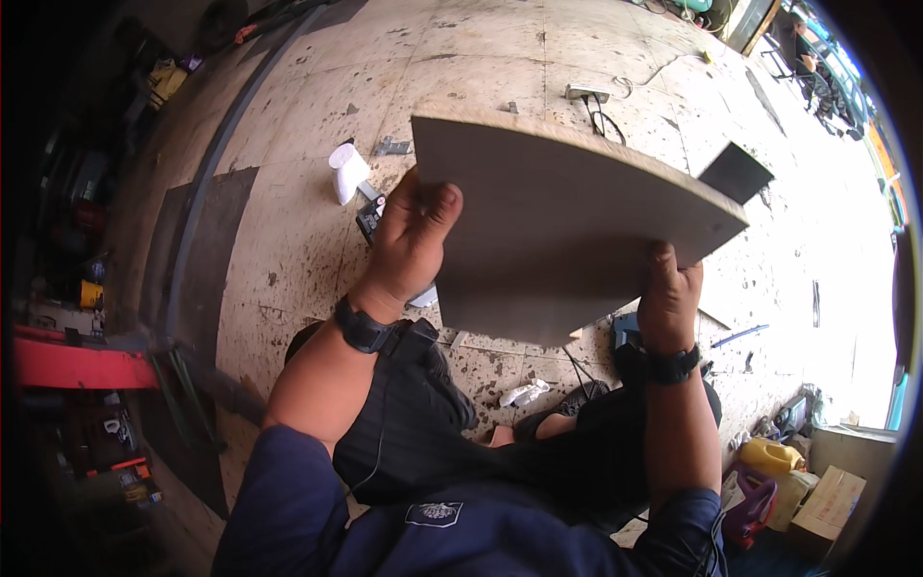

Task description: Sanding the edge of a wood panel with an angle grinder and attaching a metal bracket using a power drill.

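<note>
Board (pixel 567 221) being held clear of the floor (pixel 308 221), both hands clamped on it: left hand (pixel 409 240) gripping left edge, right hand (pixel 668 293) gripping near edge.

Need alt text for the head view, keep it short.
A person holds a flat grey board up in both hands, left hand gripping its left edge, right hand under its lower right edge. Below lies a stained tiled floor with a white roll and a power strip.
</note>
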